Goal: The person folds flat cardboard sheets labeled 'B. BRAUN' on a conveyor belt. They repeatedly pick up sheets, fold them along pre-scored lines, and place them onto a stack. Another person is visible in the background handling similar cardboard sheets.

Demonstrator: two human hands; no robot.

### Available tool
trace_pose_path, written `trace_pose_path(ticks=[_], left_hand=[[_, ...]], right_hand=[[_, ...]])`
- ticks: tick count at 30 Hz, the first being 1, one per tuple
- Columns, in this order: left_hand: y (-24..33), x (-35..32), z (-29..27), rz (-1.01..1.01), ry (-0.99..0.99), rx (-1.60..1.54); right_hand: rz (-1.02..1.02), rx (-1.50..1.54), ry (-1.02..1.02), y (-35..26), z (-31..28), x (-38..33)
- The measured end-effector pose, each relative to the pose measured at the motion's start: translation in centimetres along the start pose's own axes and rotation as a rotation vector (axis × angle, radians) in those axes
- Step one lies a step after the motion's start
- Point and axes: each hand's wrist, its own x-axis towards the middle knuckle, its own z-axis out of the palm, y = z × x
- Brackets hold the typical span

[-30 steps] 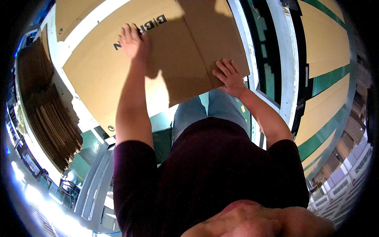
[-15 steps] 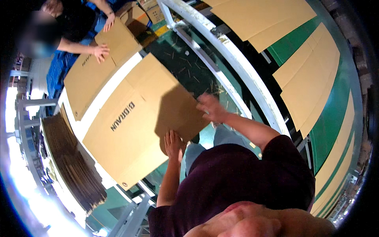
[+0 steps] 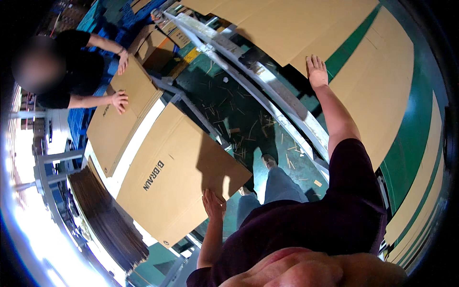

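Note:
My left hand [image 3: 213, 204] rests at the near edge of a flat printed cardboard sheet [image 3: 162, 143], fingers stretched out on its top face. The sheet lies flat on a stack, and a dark shadow falls across its right part. Far out to the right, my right hand [image 3: 317, 71] is spread open, palm down, at the edge of a cardboard sheet [image 3: 382, 76] on the green belt [image 3: 354, 45]. Another plain sheet [image 3: 287, 24] lies on that belt just beyond the hand.
A co-worker [image 3: 79, 62] has both hands on another stack of printed cardboard [image 3: 122, 117] at the far left. A stack of cardboard seen edge-on [image 3: 107, 215] stands at left. A metal frame [image 3: 267, 86] runs between me and the belt. Scraps litter the green floor [image 3: 239, 119].
My right hand has moved from beside the printed sheet out to the right, onto the belt's cardboard. My left hand stays at the near edge. The view has shifted.

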Motion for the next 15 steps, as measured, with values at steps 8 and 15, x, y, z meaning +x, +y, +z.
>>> trace_pose_path(ticks=[8,15], left_hand=[[-0.3,0.4,-0.6,0.185,-0.083,0.237],[-0.4,0.5,-0.8,0.223,-0.057,0.229]], right_hand=[[-0.075,0.108,0.053,9.7,-18.0,5.8],[-0.315,0.208,0.239,-1.2,-43.4,0.9]])
